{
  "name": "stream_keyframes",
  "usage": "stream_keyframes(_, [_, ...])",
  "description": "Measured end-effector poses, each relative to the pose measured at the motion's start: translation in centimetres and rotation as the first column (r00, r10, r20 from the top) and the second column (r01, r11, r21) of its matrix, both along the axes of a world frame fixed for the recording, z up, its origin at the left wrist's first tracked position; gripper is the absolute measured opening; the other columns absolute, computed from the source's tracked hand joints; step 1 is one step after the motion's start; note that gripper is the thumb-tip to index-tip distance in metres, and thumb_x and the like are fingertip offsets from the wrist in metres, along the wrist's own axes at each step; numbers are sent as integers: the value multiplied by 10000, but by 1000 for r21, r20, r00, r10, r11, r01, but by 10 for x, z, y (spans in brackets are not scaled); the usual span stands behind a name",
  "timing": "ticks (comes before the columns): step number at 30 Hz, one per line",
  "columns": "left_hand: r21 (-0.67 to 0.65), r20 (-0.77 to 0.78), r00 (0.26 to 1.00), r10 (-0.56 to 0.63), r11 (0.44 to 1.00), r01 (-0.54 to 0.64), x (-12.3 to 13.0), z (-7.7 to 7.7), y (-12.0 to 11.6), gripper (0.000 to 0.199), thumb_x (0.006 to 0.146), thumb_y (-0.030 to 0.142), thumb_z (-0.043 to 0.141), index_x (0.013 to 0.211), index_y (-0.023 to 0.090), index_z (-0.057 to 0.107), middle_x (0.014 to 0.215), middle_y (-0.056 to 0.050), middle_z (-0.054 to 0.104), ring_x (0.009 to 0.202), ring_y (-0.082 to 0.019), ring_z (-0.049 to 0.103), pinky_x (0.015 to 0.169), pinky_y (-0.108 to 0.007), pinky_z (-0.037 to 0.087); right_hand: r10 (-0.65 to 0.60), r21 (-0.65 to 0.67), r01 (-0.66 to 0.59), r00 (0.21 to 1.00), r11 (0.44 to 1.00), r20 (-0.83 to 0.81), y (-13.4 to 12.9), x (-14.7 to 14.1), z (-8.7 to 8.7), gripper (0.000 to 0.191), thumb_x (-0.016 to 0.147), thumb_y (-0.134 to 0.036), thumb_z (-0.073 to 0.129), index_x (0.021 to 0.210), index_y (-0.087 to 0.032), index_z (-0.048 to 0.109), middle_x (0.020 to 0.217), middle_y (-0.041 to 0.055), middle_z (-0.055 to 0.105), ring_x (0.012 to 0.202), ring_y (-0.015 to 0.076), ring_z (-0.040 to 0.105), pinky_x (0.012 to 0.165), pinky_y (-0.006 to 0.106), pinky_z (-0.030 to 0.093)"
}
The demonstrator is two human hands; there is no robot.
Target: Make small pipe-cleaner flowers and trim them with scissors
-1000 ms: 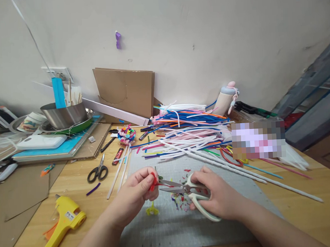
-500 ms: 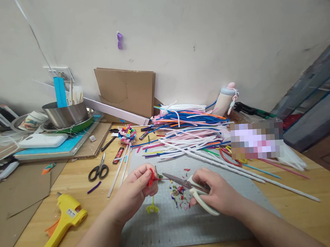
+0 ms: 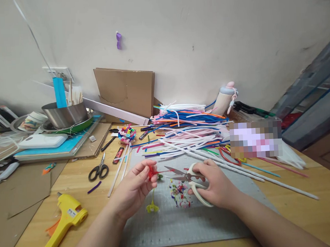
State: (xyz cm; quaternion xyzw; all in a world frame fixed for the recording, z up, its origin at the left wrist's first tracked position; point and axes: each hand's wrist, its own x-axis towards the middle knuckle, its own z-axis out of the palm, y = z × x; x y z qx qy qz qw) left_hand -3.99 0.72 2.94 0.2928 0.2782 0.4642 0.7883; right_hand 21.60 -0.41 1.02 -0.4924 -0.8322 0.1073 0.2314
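Between the thumb and fingers of my left hand (image 3: 139, 184) is a red pipe-cleaner piece (image 3: 151, 173), bunched at the fingertips, with a thin red stem pointing right. My right hand (image 3: 216, 183) grips white-handled scissors (image 3: 197, 190) by the loops. Their blades are spread apart, and the stem's end reaches to the upper blade. Below the blades, small multicoloured clippings (image 3: 181, 194) lie scattered on the grey cutting mat (image 3: 214, 227). A yellow pipe-cleaner flower (image 3: 152, 207) rests on the mat just under my left hand. Something dark green shows partly behind my left fingers.
Bundles of pipe cleaners (image 3: 192, 118) lie along the back. Black-handled scissors (image 3: 98, 172) and a yellow glue gun (image 3: 67, 213) are on the left. A metal bowl (image 3: 66, 115) stands back left, a bottle (image 3: 224, 101) back right, near cardboard (image 3: 124, 92) leaning on the wall.
The scissors' blades have spread apart and tilted to point left. My left fingers have loosened and uncurled around the red piece, which sits slightly higher.
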Motion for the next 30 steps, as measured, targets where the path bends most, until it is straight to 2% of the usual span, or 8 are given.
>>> stream_keyframes(6, [-49, -17, 999, -39, 998, 38, -1, 1, 0, 197, 725, 98, 679, 906, 154, 623, 846, -10, 594, 738, -73, 611, 692, -155, 522, -44, 52, 44, 999, 998, 15, 3, 1, -2, 217, 707, -345, 639, 803, -205, 503, 700, 5, 531, 680, 175, 431, 638, 301, 328])
stream_keyframes(13, [-45, -1, 1000, -16, 999, 16, -2, -2, 1, 122, 761, 175, 652, 866, 156, 592, 841, -9, 596, 709, -106, 614, 677, -245, 540, -109, 65, 110, 994, 992, -22, 5, 4, -5, 238, 720, -348, 641, 854, -207, 505, 726, 17, 543, 711, 189, 438, 645, 308, 340])
stream_keyframes(21, [-109, 26, 999, -19, 994, 22, 0, 1, 2, 122, 735, 199, 681, 808, 135, 608, 756, -23, 601, 655, -90, 588, 635, -202, 529, 30, 168, -31, 1000, 985, 8, 5, 4, -4, 222, 710, -318, 628, 826, -199, 480, 715, -4, 550, 653, 155, 465, 684, 317, 295])
stream_keyframes(30, [-162, 73, 995, -70, 983, 81, 0, -1, 1, 117, 728, 187, 683, 810, 112, 643, 694, -34, 612, 619, -87, 589, 600, -182, 534, 38, 206, -41, 999, 978, 19, 4, 2, -4, 183, 708, -240, 604, 837, -199, 480, 744, -4, 574, 654, 149, 480, 716, 321, 283])
